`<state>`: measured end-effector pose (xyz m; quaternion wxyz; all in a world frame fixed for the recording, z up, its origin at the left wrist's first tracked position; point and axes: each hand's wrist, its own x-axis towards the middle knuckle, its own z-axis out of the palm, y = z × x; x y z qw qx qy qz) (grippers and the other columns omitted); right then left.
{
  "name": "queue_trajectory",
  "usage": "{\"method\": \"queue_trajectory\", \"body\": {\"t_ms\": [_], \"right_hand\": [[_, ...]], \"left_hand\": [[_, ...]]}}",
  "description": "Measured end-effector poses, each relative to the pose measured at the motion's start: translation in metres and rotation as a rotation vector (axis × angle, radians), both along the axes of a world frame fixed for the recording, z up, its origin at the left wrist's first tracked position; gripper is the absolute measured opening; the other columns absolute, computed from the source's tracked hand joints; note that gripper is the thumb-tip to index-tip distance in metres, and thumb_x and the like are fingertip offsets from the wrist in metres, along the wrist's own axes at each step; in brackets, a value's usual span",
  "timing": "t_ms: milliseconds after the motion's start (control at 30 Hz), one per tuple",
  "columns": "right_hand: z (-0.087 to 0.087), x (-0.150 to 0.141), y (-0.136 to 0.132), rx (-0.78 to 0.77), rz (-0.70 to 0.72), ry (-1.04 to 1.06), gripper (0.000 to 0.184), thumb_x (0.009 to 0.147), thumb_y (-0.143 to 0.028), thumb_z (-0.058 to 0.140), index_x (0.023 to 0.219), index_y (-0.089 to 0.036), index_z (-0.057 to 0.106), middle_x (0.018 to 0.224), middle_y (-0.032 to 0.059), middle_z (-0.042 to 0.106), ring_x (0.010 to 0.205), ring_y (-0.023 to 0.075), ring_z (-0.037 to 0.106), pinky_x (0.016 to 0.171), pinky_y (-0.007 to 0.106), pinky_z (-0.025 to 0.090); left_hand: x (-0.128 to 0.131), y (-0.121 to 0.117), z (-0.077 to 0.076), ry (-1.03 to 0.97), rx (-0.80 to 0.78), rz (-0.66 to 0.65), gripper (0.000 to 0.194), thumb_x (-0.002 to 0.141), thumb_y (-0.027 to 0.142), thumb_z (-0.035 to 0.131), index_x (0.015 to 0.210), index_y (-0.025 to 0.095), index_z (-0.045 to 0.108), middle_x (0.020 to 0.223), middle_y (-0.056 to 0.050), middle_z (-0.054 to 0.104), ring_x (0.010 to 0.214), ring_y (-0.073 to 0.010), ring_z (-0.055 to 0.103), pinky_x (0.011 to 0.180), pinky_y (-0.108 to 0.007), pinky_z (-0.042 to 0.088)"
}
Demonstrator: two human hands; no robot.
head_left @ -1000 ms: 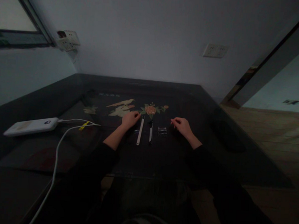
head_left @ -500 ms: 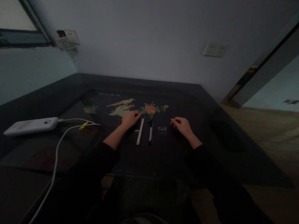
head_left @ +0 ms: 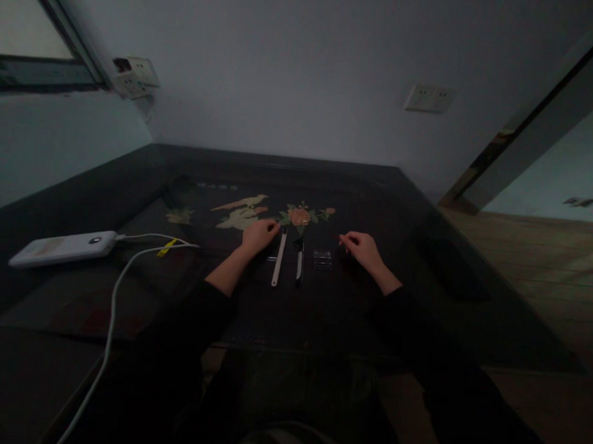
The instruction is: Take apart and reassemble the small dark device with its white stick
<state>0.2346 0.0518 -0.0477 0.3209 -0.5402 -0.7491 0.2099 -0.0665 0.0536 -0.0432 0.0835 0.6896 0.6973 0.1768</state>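
My left hand (head_left: 259,235) rests on the dark table with its fingers curled closed, and nothing shows in them. Just right of its fingertips lies a long, narrow pale strip (head_left: 278,259) with a small hole at its near end. Beside that strip is a slim black-and-white tool (head_left: 299,265), too dim to name. A small clear plastic box (head_left: 322,258) sits further right. My right hand (head_left: 363,248) is on the table beyond the box, apart from it; thumb and fingers are drawn together, with no object visible between them.
At the left lies a white power bank (head_left: 64,248) with a white cable (head_left: 113,305) running off the near edge. A yellow tag (head_left: 166,248) is on the cable. A dark flat object (head_left: 453,268) lies at the right. The table (head_left: 279,165) meets the wall behind.
Both hands hold nearly the same places and poses. The view has shifted very slightly; the things on the table have not moved.
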Motion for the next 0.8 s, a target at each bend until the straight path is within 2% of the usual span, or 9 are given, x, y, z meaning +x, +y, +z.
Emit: {"method": "queue_trajectory", "body": {"t_ms": [367, 800], "right_hand": [[-0.0015, 0.0014, 0.0008, 0.002, 0.010, 0.003, 0.036, 0.086, -0.044, 0.049, 0.069, -0.017, 0.066, 0.053, 0.0001, 0.056, 0.051, 0.0137, 0.051, 0.052, 0.026, 0.033], [-0.0023, 0.0014, 0.0022, -0.021, 0.009, 0.007, 0.037, 0.085, -0.046, 0.048, 0.069, -0.017, 0.065, 0.055, 0.0009, 0.056, 0.053, 0.0147, 0.051, 0.053, 0.026, 0.033]], "left_hand": [[-0.0004, 0.0007, -0.0014, -0.008, 0.005, 0.001, 0.040, 0.089, 0.047, 0.037, 0.084, 0.022, 0.068, 0.087, -0.005, 0.070, 0.078, -0.0197, 0.059, 0.058, -0.026, 0.033], [-0.0005, 0.0018, -0.0006, 0.000, -0.020, -0.002, 0.041, 0.089, 0.048, 0.037, 0.088, 0.023, 0.069, 0.091, -0.005, 0.070, 0.080, -0.0206, 0.061, 0.060, -0.026, 0.035]]}}
